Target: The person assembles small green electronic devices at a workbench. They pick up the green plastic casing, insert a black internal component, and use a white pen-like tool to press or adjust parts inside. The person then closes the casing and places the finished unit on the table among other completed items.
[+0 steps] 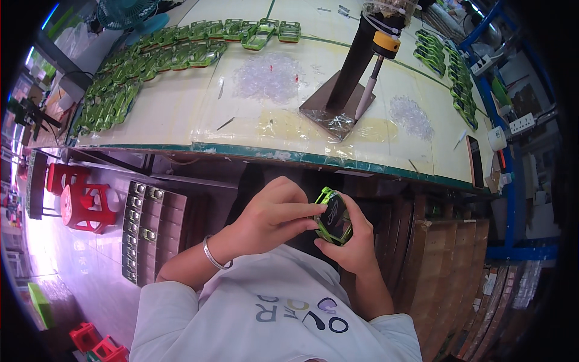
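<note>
Below the table edge [338,161], both hands pinch the small green-framed dark plastic device [333,218], the left hand [274,217] pressing its front and the right hand [356,241] cupping it.

Looks to me like a small assembly workshop: long bench [181,120] w/ rows of identical green casings [151,60] along its far-left edge and right edge, piles of clear bits [268,77], a tool stand [344,90], stacked cartons [446,259] under the bench.

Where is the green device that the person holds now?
In the head view, the green device sits low, right of centre, between left hand and right hand, below the table edge.
</note>
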`<move>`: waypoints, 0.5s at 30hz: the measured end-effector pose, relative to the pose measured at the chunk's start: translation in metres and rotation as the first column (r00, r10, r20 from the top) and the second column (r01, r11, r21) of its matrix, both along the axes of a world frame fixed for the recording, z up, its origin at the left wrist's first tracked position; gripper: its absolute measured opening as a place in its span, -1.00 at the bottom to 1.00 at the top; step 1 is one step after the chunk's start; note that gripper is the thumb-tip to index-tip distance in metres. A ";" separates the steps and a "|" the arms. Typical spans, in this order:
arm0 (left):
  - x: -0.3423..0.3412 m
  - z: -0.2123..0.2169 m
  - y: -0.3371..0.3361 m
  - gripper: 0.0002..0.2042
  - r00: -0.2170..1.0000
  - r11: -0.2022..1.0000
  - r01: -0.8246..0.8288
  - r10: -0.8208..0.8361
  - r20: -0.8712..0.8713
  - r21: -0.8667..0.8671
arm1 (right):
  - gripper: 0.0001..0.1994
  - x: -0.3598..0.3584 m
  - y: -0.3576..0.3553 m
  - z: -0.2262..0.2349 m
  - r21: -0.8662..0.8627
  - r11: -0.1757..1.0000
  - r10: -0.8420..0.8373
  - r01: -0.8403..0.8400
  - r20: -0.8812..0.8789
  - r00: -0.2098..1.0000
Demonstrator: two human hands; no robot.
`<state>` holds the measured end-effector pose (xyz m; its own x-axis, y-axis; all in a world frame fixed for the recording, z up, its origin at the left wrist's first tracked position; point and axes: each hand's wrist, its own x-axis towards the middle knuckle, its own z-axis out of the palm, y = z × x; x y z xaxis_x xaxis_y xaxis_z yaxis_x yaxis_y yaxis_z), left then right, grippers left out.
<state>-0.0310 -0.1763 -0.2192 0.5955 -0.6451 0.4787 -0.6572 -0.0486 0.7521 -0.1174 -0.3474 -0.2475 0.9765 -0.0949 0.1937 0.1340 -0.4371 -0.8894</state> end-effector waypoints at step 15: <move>0.001 -0.009 -0.002 -0.66 0.991 0.999 0.034 -0.036 0.125 0.021 | -0.31 0.000 -0.001 0.004 -0.087 0.996 -0.019 0.017 -0.016 1.000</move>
<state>-0.0295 -0.1782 -0.2278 0.5084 -0.6739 0.5361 -0.7480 -0.0371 0.6627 -0.1172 -0.3487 -0.2438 0.9780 -0.0963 0.1853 0.1104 -0.5147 -0.8503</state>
